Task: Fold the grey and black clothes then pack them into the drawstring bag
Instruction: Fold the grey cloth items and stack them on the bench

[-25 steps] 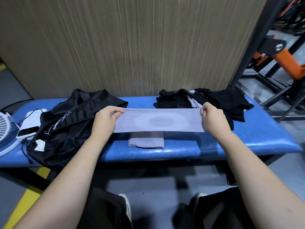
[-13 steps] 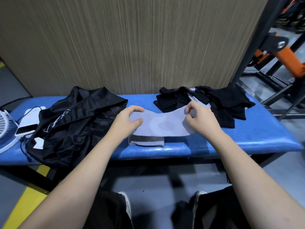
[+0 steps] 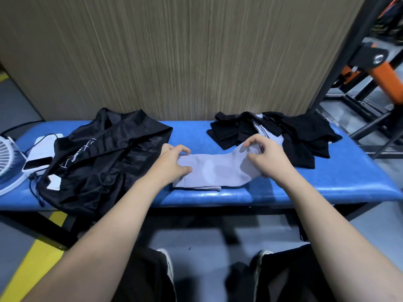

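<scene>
The black drawstring bag [image 3: 98, 162] lies slumped at the desk's [image 3: 340, 182] left end, its contents hidden; the grey garment [image 3: 216, 171] stretches left to right near the front edge, left hand [image 3: 172, 163] pinching its left end, right hand [image 3: 265, 155] gripping its raised right end; black clothes [image 3: 283, 136] are heaped at the back right.

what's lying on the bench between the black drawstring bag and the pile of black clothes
In the head view, the grey garment lies there on the blue bench, held by the left hand and right hand at its ends.
</scene>
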`<state>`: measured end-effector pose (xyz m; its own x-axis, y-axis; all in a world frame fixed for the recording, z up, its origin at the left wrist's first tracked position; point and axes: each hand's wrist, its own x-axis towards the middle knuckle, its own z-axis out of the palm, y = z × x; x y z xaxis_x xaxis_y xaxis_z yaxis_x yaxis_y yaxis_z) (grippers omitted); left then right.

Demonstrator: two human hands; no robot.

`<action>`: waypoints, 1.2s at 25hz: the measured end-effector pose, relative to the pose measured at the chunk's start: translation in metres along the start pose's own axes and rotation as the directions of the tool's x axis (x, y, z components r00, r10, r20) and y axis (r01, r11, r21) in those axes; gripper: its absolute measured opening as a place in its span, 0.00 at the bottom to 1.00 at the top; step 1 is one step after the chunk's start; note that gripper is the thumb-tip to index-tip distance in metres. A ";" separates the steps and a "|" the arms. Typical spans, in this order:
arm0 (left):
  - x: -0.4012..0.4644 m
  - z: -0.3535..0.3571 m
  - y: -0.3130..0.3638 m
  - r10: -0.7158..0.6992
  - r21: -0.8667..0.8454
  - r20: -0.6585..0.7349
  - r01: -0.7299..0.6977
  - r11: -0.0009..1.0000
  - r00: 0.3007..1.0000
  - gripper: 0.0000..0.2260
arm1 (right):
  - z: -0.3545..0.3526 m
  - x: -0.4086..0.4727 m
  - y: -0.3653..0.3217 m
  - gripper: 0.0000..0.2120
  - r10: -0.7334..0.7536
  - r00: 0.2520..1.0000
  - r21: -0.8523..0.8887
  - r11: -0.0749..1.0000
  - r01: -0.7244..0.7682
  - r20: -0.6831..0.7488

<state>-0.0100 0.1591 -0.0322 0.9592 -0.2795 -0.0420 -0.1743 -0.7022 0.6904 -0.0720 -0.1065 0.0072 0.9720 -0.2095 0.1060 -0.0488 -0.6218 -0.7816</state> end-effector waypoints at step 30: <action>0.003 -0.009 -0.015 -0.039 -0.093 -0.075 0.032 0.995 0.996 0.22 | 0.095 0.003 -0.048 0.18 -0.206 0.948 0.134 0.975 0.177 0.244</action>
<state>-0.0020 0.1748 -0.0359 0.9792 -0.2021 -0.0150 -0.1221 -0.6470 0.7526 -0.0450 -0.0057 -0.0138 0.9873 0.1137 0.1109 0.1552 -0.5423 -0.8257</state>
